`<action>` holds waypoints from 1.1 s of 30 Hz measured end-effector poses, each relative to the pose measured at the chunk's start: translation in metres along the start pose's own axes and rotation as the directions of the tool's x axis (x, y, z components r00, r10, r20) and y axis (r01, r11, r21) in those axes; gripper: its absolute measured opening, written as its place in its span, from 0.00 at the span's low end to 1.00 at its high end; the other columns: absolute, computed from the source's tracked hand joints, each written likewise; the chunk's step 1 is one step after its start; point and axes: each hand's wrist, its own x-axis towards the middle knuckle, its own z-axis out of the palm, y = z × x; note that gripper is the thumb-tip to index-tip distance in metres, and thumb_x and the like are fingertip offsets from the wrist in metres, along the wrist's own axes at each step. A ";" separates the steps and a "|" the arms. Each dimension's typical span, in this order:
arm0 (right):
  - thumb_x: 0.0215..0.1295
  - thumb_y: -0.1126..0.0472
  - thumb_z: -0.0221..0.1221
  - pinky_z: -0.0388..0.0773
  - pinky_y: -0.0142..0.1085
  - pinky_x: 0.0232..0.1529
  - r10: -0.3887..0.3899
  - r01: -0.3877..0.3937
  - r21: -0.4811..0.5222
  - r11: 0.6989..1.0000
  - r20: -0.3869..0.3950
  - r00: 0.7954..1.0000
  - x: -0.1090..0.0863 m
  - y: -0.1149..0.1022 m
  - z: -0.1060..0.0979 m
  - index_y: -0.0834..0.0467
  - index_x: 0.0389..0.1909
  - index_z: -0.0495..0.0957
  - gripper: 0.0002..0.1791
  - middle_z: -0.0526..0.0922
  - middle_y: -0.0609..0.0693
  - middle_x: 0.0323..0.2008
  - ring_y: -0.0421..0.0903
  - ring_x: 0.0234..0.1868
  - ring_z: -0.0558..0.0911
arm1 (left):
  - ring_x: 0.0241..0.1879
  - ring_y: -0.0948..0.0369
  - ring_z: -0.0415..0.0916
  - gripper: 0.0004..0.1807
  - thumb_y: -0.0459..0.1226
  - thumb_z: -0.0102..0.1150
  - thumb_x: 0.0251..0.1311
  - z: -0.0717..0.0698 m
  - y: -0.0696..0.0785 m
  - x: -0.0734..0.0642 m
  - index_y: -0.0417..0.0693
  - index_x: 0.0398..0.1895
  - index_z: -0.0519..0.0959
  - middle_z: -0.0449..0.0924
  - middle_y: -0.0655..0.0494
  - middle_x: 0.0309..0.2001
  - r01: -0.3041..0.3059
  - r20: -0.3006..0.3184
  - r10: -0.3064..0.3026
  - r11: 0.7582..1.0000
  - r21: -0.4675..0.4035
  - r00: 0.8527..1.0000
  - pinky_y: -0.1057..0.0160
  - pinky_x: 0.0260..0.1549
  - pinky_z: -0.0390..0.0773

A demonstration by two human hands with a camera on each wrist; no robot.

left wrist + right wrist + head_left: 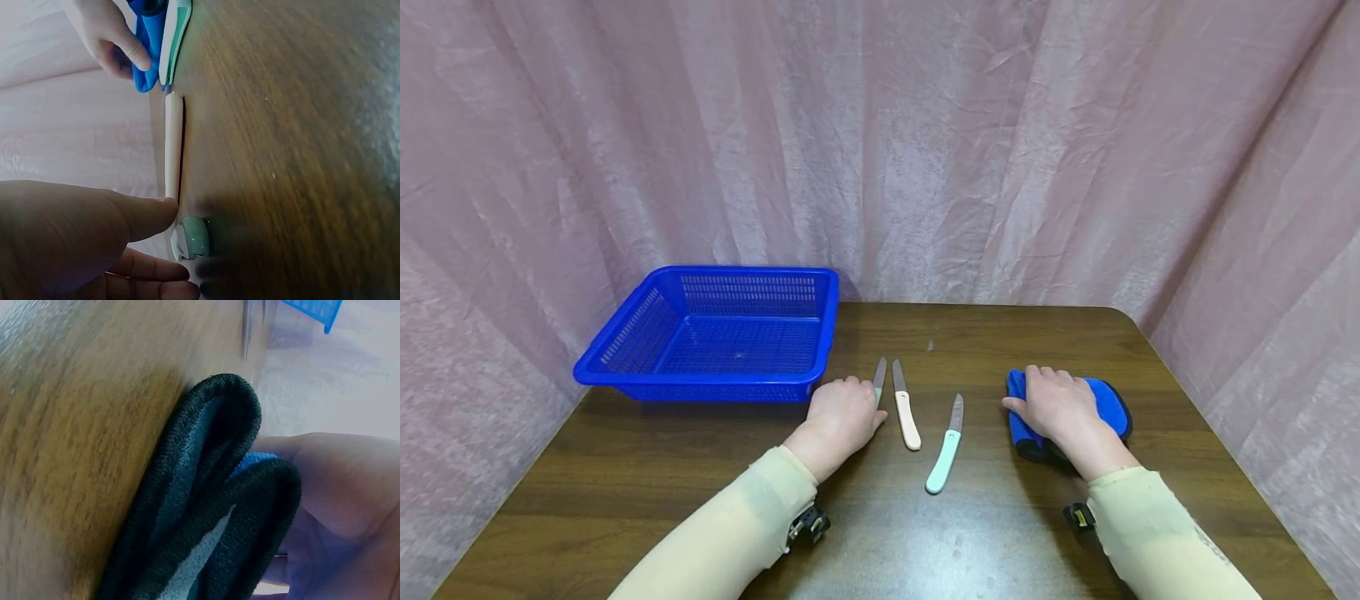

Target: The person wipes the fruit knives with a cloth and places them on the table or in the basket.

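My left hand (842, 417) is low over a green-handled knife (878, 387), whose blade points away past the fingers. In the left wrist view, the butt of its green handle (197, 237) shows between the thumb and the spread fingers, with gaps around it. Just right of it lies a knife with a cream handle (907, 421), then a mint-handled knife (944, 460) set at a slant. My right hand (1062, 406) rests on a folded blue cloth (1112, 408) with black edging, its thumb along the left side. The right wrist view shows the cloth's rounded black folds (225, 400).
A blue plastic basket (707, 385) with slotted sides stands at the back left, close to the left hand. The brown wooden table (880, 533) reaches back to a pink curtain (880, 167), which also hangs along both sides.
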 end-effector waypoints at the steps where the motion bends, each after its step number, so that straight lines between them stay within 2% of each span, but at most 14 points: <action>1: 0.78 0.42 0.66 0.73 0.69 0.65 0.007 -0.007 0.008 1.000 0.000 1.000 0.000 0.000 0.000 0.75 0.70 0.70 0.42 0.78 0.77 0.65 0.76 0.66 0.77 | 0.35 0.47 0.87 0.23 0.53 0.76 0.67 0.000 0.000 0.000 0.39 0.35 0.85 0.84 0.45 0.31 0.001 0.004 -0.001 1.000 0.000 1.000 0.48 0.33 0.85; 6: 0.76 0.43 0.68 0.72 0.69 0.66 0.046 -0.047 0.048 0.998 0.015 0.999 0.003 -0.002 0.003 0.76 0.72 0.65 0.45 0.76 0.79 0.67 0.76 0.68 0.75 | 0.37 0.47 0.87 0.24 0.53 0.75 0.68 0.000 0.001 0.002 0.39 0.37 0.86 0.85 0.44 0.33 0.002 0.029 -0.002 1.000 0.001 1.000 0.48 0.35 0.86; 9: 0.76 0.44 0.69 0.72 0.70 0.66 0.052 -0.053 0.046 0.998 0.030 0.998 0.004 -0.002 0.005 0.75 0.72 0.65 0.44 0.75 0.79 0.67 0.77 0.68 0.74 | 0.37 0.47 0.87 0.23 0.53 0.75 0.68 0.000 0.001 0.003 0.39 0.37 0.86 0.85 0.44 0.33 0.001 0.034 -0.001 1.000 0.005 0.999 0.48 0.35 0.86; 20: 0.75 0.53 0.67 0.74 0.69 0.63 0.000 -0.001 0.025 1.000 0.052 0.999 0.006 0.002 0.004 0.73 0.66 0.70 0.33 0.78 0.76 0.63 0.76 0.65 0.76 | 0.38 0.47 0.89 0.20 0.49 0.76 0.68 0.000 0.001 0.006 0.39 0.38 0.87 0.88 0.43 0.35 -0.001 0.043 0.000 1.000 0.013 0.999 0.48 0.36 0.87; 29: 0.74 0.57 0.68 0.73 0.68 0.67 -0.035 0.034 0.011 0.999 0.045 0.998 0.006 0.004 0.004 0.74 0.69 0.69 0.34 0.77 0.76 0.62 0.76 0.64 0.76 | 0.27 0.50 0.87 0.12 0.39 0.76 0.63 0.004 -0.001 0.006 0.42 0.28 0.85 0.86 0.47 0.27 0.014 -0.016 -0.014 1.000 -0.011 1.000 0.48 0.26 0.85; 33: 0.73 0.59 0.68 0.72 0.67 0.67 -0.054 0.054 0.006 0.999 0.033 0.998 0.005 0.005 0.003 0.73 0.70 0.70 0.33 0.77 0.76 0.60 0.76 0.62 0.77 | 0.25 0.50 0.86 0.11 0.37 0.75 0.60 0.004 -0.002 0.005 0.43 0.25 0.83 0.85 0.48 0.25 0.023 -0.021 -0.023 1.000 -0.005 1.000 0.50 0.24 0.84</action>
